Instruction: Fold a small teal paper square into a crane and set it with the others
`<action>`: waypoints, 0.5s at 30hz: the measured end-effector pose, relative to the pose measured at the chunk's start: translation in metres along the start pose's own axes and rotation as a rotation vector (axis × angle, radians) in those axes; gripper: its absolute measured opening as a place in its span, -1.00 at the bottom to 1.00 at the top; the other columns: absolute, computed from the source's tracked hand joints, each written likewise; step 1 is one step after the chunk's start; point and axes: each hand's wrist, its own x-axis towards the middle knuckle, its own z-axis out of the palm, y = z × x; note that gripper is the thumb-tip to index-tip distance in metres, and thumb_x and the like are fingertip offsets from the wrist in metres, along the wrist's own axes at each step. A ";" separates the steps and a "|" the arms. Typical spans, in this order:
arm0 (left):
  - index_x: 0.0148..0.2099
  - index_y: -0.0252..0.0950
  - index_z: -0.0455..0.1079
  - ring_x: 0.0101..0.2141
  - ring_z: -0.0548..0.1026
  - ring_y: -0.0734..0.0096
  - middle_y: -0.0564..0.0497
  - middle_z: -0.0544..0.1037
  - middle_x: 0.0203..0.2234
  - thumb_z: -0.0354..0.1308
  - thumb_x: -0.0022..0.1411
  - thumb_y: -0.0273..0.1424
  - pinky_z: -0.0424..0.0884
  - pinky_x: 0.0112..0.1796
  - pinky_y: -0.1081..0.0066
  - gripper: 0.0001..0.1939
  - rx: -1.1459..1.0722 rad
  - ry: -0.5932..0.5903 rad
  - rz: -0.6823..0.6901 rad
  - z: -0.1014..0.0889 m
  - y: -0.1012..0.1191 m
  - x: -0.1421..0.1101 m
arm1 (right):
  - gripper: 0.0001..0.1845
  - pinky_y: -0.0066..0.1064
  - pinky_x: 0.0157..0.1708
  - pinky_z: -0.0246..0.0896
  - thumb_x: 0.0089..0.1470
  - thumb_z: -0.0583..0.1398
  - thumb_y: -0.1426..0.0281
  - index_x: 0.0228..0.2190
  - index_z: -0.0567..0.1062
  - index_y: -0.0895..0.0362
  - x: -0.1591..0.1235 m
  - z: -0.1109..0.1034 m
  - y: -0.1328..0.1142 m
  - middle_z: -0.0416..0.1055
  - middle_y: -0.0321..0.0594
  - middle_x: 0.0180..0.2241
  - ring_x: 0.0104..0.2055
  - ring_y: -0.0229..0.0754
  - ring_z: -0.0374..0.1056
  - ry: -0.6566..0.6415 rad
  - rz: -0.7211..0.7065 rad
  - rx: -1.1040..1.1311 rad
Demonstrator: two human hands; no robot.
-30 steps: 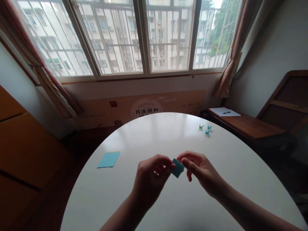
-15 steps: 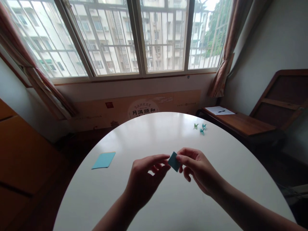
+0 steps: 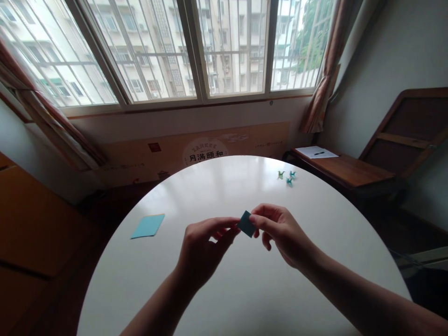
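Note:
Above the middle of the white table, a small folded square of teal paper (image 3: 247,225) is held with one corner pointing up. My right hand (image 3: 278,228) pinches its right side between thumb and forefinger, the other fingers curled beneath. At the paper's left corner, my left hand (image 3: 208,245) has its thumb and fingertips closed on the edge. On the left of the table lies a flat light-blue stack of paper squares (image 3: 148,226). Three tiny folded paper cranes (image 3: 289,181), one greenish and two teal, stand together at the far right.
The round white table (image 3: 217,298) spans the view. Beyond its right edge is a wooden bench (image 3: 364,173) bearing a white sheet (image 3: 315,152) with a pen on it. A barred window and curtains (image 3: 317,107) are behind.
The folded paper has been turned so a corner points up, and my right hand has taken a firmer pinch on it. The camera view has shifted slightly.

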 end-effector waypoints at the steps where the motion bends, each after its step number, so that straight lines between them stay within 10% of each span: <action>1: -0.18 -0.24 0.61 -0.56 0.57 0.45 0.02 0.67 -0.47 0.27 0.24 -0.46 0.54 -0.50 0.52 -0.88 -0.003 0.000 -0.002 0.000 0.000 0.000 | -0.71 -0.60 -0.67 0.11 0.09 0.33 0.18 -0.40 0.56 0.18 0.000 0.000 0.000 0.43 -0.23 -0.46 -0.46 -0.28 0.32 -0.011 0.003 0.005; 15: -0.27 -0.29 0.58 -0.57 0.54 0.44 0.01 0.62 -0.52 0.28 0.22 -0.37 0.47 -0.54 0.52 -0.90 0.007 0.038 -0.106 0.002 -0.004 0.000 | -0.67 -0.59 -0.69 0.02 0.03 0.37 0.19 -0.50 0.49 0.18 0.001 0.004 0.005 0.37 -0.31 -0.56 -0.57 -0.36 0.22 0.062 0.050 0.061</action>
